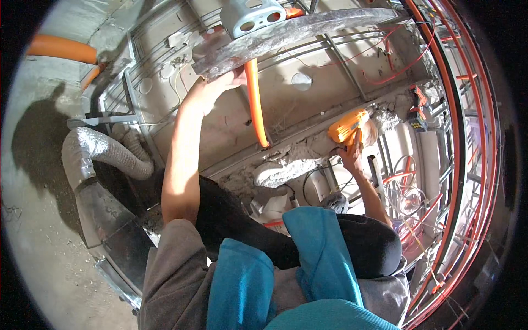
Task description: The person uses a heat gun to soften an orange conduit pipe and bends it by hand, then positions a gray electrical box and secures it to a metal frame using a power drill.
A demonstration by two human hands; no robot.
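My left hand (pixel 217 91) is raised against the underside of a long, dusty grey beam (pixel 297 36). Its visible fingers are stretched out and partly pass behind an orange conduit (pixel 253 102) hanging down from the beam. The beam hides the thumb side. Lower on the right, my right hand (pixel 352 157) is closed around the handle of an orange power tool (pixel 349 127), whose exact kind I cannot make out. A grey metal bracket with round holes (pixel 253 17) sits on top of the beam.
A flexible silver duct (pixel 113 151) bends at the left, below a thick orange pipe (pixel 63 48). An orange-and-black cordless tool (pixel 418 110) lies at the right. Red conduits (pixel 459 137) and loose cables run down the right side. Metal framing (pixel 129 93) stands at the upper left.
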